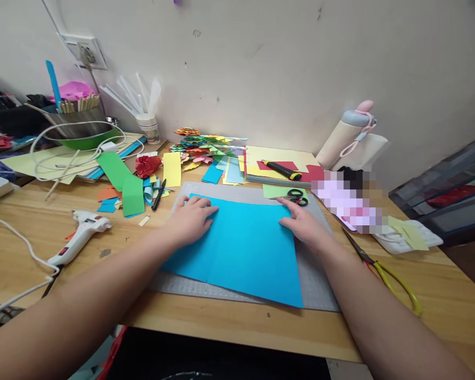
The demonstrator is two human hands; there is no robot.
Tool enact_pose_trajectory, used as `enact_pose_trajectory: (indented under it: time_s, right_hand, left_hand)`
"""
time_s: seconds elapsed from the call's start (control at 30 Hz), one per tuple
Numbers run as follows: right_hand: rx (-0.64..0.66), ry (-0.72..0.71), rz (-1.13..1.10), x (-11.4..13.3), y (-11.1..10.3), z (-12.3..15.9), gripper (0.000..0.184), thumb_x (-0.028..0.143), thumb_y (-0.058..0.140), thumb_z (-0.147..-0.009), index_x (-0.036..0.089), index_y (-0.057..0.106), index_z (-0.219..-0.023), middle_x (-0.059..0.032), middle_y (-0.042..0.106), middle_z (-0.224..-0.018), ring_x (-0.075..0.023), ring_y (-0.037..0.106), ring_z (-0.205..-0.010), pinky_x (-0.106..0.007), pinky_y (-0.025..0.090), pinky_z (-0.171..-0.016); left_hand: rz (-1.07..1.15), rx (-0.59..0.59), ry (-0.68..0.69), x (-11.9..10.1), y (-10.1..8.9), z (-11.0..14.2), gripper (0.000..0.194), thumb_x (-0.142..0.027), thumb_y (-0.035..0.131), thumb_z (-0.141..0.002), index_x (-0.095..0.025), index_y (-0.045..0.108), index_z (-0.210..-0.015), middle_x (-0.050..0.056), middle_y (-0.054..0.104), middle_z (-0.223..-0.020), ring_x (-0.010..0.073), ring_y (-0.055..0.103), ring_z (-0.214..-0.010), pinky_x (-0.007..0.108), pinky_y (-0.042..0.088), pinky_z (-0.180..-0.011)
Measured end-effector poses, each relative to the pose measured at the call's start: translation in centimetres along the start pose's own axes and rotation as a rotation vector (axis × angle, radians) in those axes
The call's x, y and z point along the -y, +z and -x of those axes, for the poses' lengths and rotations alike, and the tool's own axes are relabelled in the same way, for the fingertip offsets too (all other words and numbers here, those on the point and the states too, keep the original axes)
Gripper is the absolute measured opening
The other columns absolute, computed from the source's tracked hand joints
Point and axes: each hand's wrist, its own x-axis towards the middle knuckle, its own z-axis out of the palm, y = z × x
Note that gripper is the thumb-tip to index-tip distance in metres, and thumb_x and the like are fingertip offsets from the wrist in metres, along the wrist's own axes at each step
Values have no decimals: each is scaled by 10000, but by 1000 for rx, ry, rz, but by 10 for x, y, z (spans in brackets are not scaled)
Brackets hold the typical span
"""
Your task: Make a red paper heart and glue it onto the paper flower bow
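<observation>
A large sheet of blue paper point(241, 248) lies on a grey cutting mat point(320, 295), its near right corner reaching close to the mat's front edge. My left hand point(193, 217) rests on the paper's far left part with the fingers spread. At the far right corner is my right hand point(303, 224), thumb and forefinger stretched out and apart along the paper's edge; its other fingers are partly hidden. Just beyond that hand, black-handled scissors point(298, 198) lie on a light green slip of paper point(271, 191).
Left stands a white glue gun point(81, 237) with its cable. Right lie yellow-handled scissors point(396, 282). Behind the mat are a paper stack point(279, 158) bearing a utility knife point(281, 170), and paper flowers point(201, 140). A black pen point(159, 195) lies near green strips point(132, 195). A bottle point(342, 137) leans against the wall.
</observation>
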Motion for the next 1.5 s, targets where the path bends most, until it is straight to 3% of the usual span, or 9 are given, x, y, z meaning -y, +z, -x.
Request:
enact_pose_trajectory:
  time_s: [0.1, 0.2, 0.43, 0.6, 1.17, 1.5]
  right_hand:
    - [-75, 0, 29, -5, 0, -6, 622, 338, 525, -788, 212, 418, -1388, 45, 503, -591, -142, 456, -376, -269, 363, -379]
    - [-131, -28, 51, -9, -1, -11, 596, 374, 481, -821, 191, 387, -1381, 81, 394, -509, -155, 443, -346, -280, 349, -366]
    - [-154, -90, 239, -20, -1, -20, 443, 249, 540, -747, 221, 563, -1188, 59, 477, -541, -149, 469, -461, -268, 335, -467]
    - [-129, -96, 333, -24, -2, -22, 330, 222, 542, -727, 220, 604, -1052, 57, 489, -537, -154, 477, -494, -264, 310, -490]
    - [-109, -113, 368, -27, 0, -22, 131, 214, 537, -708, 243, 468, -815, 68, 452, -513, -145, 404, -459, -262, 261, -471]
    - [-107, -89, 384, -25, -1, -19, 190, 202, 551, -670, 232, 363, -669, 67, 391, -525, -128, 354, -500, -256, 232, -498]
  left_hand:
    - [-29, -21, -68, -14, 9, -10, 418, -301, 315, -934, -299, 541, -1286, 96, 575, -1207, 297, 478, -1108, 500, 249, -969]
    - [-44, -28, -119, -18, 16, -18, 445, -287, 292, -936, -336, 491, -1331, 93, 562, -1182, 295, 474, -1085, 495, 259, -961]
    - [-41, -39, -172, -21, 22, -22, 490, -280, 325, -903, -371, 435, -1373, 90, 537, -1183, 307, 456, -1108, 489, 287, -943]
    - [-35, -30, -187, -22, 22, -23, 494, -279, 332, -897, -378, 438, -1370, 85, 540, -1183, 308, 454, -1119, 484, 294, -942]
    - [-39, -36, -188, -23, 21, -24, 492, -278, 333, -896, -360, 452, -1366, 98, 544, -1172, 318, 458, -1113, 490, 293, -939]
    - [-65, -32, -177, -23, 22, -24, 494, -272, 337, -900, -345, 442, -1378, 107, 542, -1167, 317, 462, -1095, 481, 288, -944]
